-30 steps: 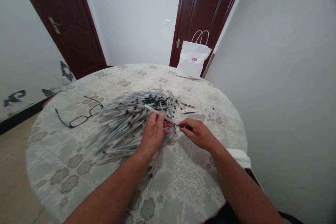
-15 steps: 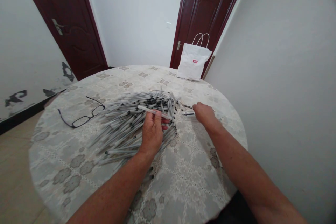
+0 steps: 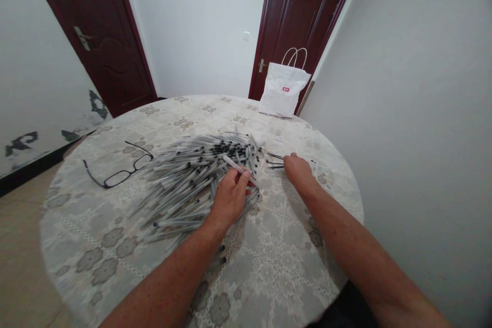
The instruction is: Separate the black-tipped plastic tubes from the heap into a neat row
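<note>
A big heap of grey pen barrels (image 3: 192, 179) with black ends lies across the middle of the round table (image 3: 269, 271). My left hand (image 3: 229, 196) hovers at the heap's right edge, fingers pinched on one pale pen barrel (image 3: 238, 168) that sticks up and to the left. My right hand (image 3: 299, 170) rests further right, fingers curled down onto a few thin black refills (image 3: 274, 164) lying on the cloth. Whether it grips one is hidden by the knuckles.
Black-framed glasses (image 3: 117, 170) lie at the table's left. A white paper bag (image 3: 283, 89) with handles stands at the far edge, in front of a dark red door. A wall runs close along the right side.
My right hand left the left hand and reached out right to the loose refills. My left hand kept its barrel and tilted it a little.
</note>
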A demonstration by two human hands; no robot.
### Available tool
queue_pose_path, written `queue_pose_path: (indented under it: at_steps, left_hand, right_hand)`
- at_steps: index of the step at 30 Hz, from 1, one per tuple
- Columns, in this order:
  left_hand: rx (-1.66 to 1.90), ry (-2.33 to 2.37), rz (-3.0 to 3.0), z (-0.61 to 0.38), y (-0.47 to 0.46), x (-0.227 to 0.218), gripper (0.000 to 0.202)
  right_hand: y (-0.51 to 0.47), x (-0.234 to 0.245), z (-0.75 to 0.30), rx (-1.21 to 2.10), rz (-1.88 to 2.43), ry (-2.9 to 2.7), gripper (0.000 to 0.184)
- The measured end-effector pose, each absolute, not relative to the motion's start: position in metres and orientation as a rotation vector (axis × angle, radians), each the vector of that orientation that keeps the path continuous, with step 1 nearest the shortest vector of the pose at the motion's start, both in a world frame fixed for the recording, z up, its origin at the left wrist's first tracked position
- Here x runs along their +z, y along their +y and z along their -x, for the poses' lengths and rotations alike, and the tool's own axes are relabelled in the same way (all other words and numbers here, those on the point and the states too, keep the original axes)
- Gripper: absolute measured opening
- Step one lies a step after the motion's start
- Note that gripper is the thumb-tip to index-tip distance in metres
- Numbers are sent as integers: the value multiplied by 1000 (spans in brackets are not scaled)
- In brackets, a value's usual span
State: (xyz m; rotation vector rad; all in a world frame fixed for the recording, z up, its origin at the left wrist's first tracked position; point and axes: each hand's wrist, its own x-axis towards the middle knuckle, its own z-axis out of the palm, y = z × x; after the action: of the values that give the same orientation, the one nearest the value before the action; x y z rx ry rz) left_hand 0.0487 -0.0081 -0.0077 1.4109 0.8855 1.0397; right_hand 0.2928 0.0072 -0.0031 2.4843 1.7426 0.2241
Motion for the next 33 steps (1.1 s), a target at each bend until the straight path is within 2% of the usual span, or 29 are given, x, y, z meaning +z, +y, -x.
queue_pose_path:
  at_steps: [3, 5, 8, 10, 11, 17, 20, 25, 30, 33]
  left_hand:
    - [897, 862, -1474, -49, -12, -7, 27]
    - [804, 833, -1550, -49, -15, -5, 28]
    - [672, 734, -1707, -48, -19, -1, 32]
    - [603, 656, -1812, -47, -21, 3, 34]
    - [576, 627, -1856, -46, -22, 5, 35]
    - [500, 603, -1831, -47, -24, 7, 36]
    - [478, 617, -1761, -48, -23, 4, 35]
    - [460, 655, -1765, -49, -23, 3, 32]
    - [484, 665, -1785, -48, -25, 10, 32]
    - [511, 720, -1807, -48, -24, 11, 33]
  right_hand:
    - [-11, 4, -279, 197, -2583, 1942, 31]
    - [-25, 9, -267, -52, -2747, 2284, 31]
    - [-43, 12, -250, -1022, -2900, 2643, 38]
    - [-50, 10, -242, -1706, -2825, 2610, 41]
    - [-52, 8, -240, -1945, -2766, 2568, 40]
    - [-56, 2, -247, -2630, -2528, 2214, 29]
    - [-59, 1, -254, -2777, -2402, 2076, 29]
    - [-61, -1, -261, -2724, -2298, 2096, 31]
    - [-60, -2, -255, -2847, -2347, 2116, 28]
    - [-58, -1, -250, -2615, -2514, 2262, 26]
